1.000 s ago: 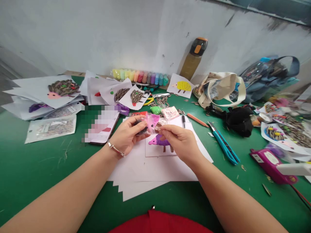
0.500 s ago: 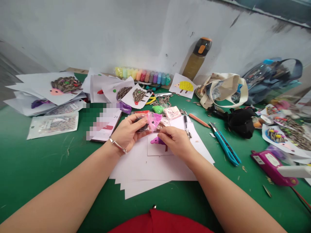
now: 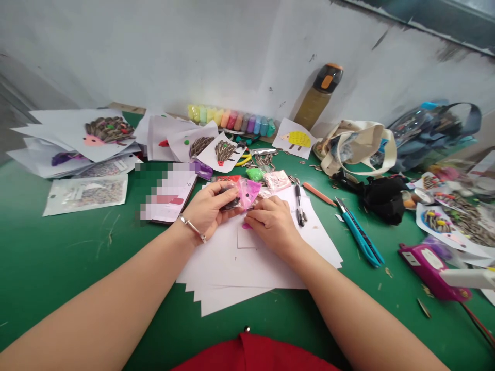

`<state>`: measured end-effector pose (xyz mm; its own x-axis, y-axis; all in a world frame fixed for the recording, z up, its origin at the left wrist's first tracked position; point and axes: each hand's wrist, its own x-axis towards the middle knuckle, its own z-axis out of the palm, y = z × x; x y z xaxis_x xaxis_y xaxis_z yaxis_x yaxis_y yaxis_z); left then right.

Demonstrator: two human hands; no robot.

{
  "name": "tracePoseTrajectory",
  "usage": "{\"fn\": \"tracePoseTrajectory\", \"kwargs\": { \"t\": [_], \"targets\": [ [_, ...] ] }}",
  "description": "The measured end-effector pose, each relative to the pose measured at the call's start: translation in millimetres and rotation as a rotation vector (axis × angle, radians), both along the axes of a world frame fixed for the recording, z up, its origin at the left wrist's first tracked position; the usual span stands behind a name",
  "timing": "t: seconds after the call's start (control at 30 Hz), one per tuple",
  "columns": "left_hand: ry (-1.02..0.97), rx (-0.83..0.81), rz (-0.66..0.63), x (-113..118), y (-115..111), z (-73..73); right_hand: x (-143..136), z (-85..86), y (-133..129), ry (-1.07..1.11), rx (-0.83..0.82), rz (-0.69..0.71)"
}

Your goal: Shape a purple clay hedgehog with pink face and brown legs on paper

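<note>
Above the stacked white paper [image 3: 235,270], my left hand [image 3: 207,207] is closed around a small clear plastic bag [image 3: 248,192]. The bag has a pink, dotted top and dark contents. My right hand [image 3: 276,224] has its fingers bent and pressed together just right of the bag, low over a small white card [image 3: 245,240]. Whatever those fingertips hold is hidden. Only a bit of pink clay [image 3: 246,226] on the card shows beside them; the hand covers the rest. Green clay [image 3: 254,174] and a pale pink clay packet [image 3: 277,180] lie just beyond.
A black pen [image 3: 299,206] lies on the paper's right side, with an orange stick [image 3: 319,194] and a blue utility knife [image 3: 359,232] farther right. Seed-covered hedgehog cards [image 3: 223,153] and loose seeds stand behind. A purple glue gun [image 3: 433,270] is at the right.
My right hand has shifted slightly left and lower, now covering the purple clay figure that showed on the card. My left hand still holds the bag. The camera view has shifted slightly.
</note>
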<state>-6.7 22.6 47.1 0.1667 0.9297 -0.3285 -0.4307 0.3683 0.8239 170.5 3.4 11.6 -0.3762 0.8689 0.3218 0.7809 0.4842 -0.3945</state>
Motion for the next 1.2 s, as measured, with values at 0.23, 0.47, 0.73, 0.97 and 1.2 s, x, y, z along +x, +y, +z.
{"fn": "tracePoseTrajectory", "kwargs": {
  "t": [0.23,0.47,0.73,0.97,1.2],
  "targets": [
    [0.007,-0.009,0.001,-0.7,0.7,-2.0,6.4,12.7,-4.2,0.056,-0.168,0.083],
    [0.018,-0.041,0.018,0.0,0.9,-1.6,18.7,12.3,-5.5,0.068,-0.144,0.104],
    [0.023,-0.029,0.001,-0.6,0.7,-1.2,16.8,11.8,-9.9,-0.019,-0.143,0.131],
    [0.022,-0.031,0.001,-0.9,1.2,-3.3,17.9,14.0,-11.7,-0.071,-0.104,0.197],
    [0.026,-0.023,-0.013,-0.3,0.8,-4.2,19.2,22.1,-15.2,-0.157,-0.066,0.284]
  ]
}}
